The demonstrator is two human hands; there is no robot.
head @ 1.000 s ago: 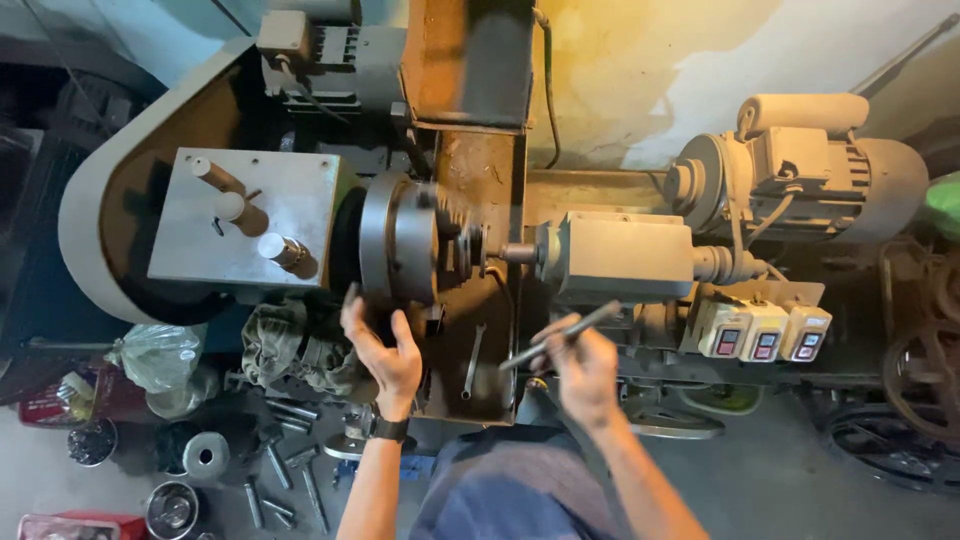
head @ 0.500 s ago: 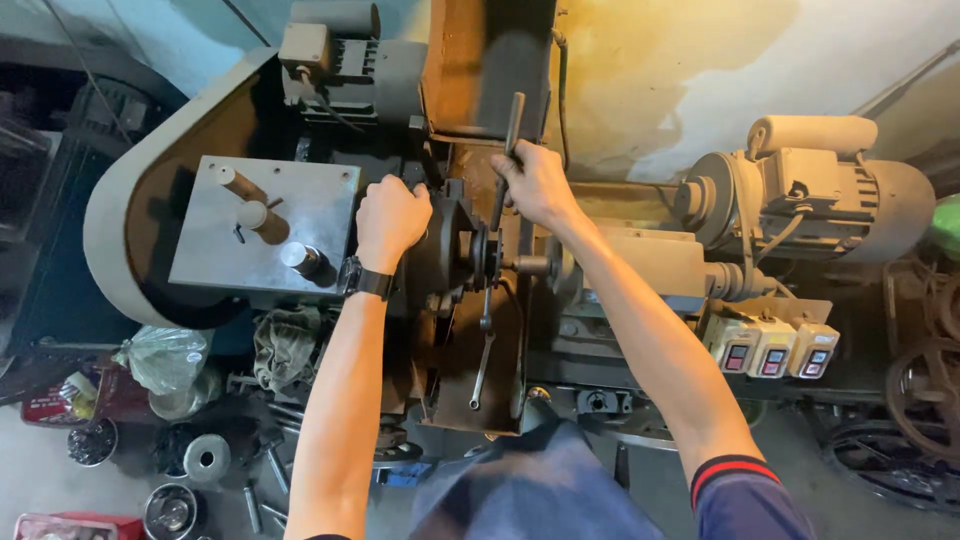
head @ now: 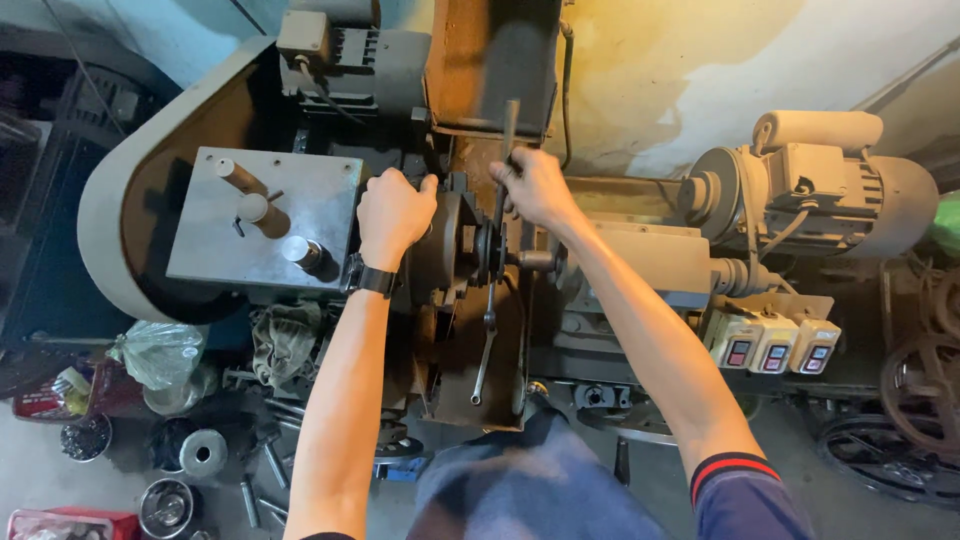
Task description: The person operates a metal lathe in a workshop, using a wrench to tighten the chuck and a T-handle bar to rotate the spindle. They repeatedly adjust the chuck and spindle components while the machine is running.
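Closest to the camera, down by the person's knees, the floor (head: pixel 120 490) is littered with loose round metal parts (head: pixel 205 452) and a crumpled plastic bag (head: pixel 160 352), and a dirty rag (head: pixel 283 338) hangs off the machine's edge. Moving up, a long chuck wrench (head: pixel 487 320) hangs down across the front of the lathe chuck (head: pixel 455 250), its handle pointing back toward the person. The left hand (head: pixel 393 217) is clamped over the top of the chuck, fingers wrapped tight around its rim. The right hand (head: pixel 533 187) is closed in a fist on the wrench's upper bar (head: pixel 510 130), just beside the chuck and above the tailstock (head: pixel 640 262). Further right sit three switch boxes (head: pixel 775 345) with red buttons, and behind them a big grey motor (head: pixel 830 185) against the stained wall (head: pixel 720 60). Honestly what worries me: if the wrench slips off under that pull, knuckles go straight into the rusty housing (head: pixel 490 50) behind. Worse, those switches are near, and a wrench left in the chuck becomes a projectile if anything powers up. The rag near moving parts isn't great either.
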